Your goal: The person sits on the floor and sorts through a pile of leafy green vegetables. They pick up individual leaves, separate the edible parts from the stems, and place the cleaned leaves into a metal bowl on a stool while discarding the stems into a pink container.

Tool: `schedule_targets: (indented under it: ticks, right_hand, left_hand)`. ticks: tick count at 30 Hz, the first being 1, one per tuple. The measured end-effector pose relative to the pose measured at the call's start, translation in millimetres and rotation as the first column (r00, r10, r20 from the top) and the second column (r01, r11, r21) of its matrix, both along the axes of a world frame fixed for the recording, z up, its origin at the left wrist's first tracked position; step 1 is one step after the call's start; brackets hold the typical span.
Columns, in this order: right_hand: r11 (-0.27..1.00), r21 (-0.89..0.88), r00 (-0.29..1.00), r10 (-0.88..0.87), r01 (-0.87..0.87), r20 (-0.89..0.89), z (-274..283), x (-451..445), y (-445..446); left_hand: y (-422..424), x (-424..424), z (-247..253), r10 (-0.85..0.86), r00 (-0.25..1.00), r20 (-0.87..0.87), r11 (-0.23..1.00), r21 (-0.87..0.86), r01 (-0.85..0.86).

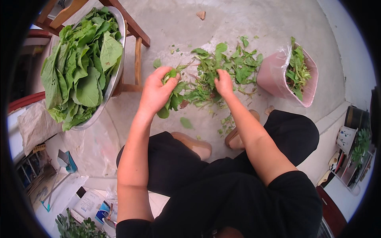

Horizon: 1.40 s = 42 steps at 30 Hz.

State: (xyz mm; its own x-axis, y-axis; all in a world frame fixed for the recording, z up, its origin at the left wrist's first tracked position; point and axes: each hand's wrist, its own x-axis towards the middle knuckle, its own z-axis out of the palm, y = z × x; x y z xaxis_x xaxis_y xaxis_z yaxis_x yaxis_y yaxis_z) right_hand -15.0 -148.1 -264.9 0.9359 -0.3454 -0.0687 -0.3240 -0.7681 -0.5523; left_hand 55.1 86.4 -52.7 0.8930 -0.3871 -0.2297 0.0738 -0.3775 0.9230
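Note:
My left hand (157,89) is closed around a small bunch of leafy greens (174,101), its leaves hanging below the fingers. Over the heap of loose greens (244,67) on the floor, my right hand (223,84) has its fingers closed on some stems and leaves (217,61), partly blurred. Thin stems and torn leaves lie between the two hands. At the upper left, a wide metal basin (121,17) is piled with large green leaves (84,68). A pink bin (271,73) with a clear plastic liner stands right of the heap and contains more greens (297,71).
The basin rests on a wooden chair (138,59). My shoes (195,145) are just below the heap on the concrete floor (166,23). A dustpan (70,162) is at the lower left, near a white bucket (90,205). A potted plant (360,145) stands at the right.

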Motion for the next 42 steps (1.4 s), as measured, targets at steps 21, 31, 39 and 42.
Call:
schedule_targets:
  ticks: [21, 31, 39, 42]
  right_hand:
    - [0.987, -0.147, 0.976, -0.094, 0.065, -0.195, 6, -14, -17]
    - [0.936, -0.339, 0.988, -0.132, 0.099, -0.075, -16, -32, -64]
    - [0.16, 0.986, 0.981, -0.195, 0.039, -0.007, 94, -2, 25]
    - [0.122, 0.99, 0.997, 0.003, -0.075, 0.076, 135, -2, 51]
  left_hand:
    - [5, 9, 17, 0.26, 0.929, -0.264, 0.902, -0.278, -0.331]
    - [2, 9, 8, 0.204, 0.895, -0.396, 0.917, -0.243, -0.317]
    - [3, 3, -22, 0.1, 0.929, -0.356, 0.959, -0.214, -0.185]
    - [5, 2, -24, 0.167, 0.937, -0.306, 0.942, -0.232, -0.243]
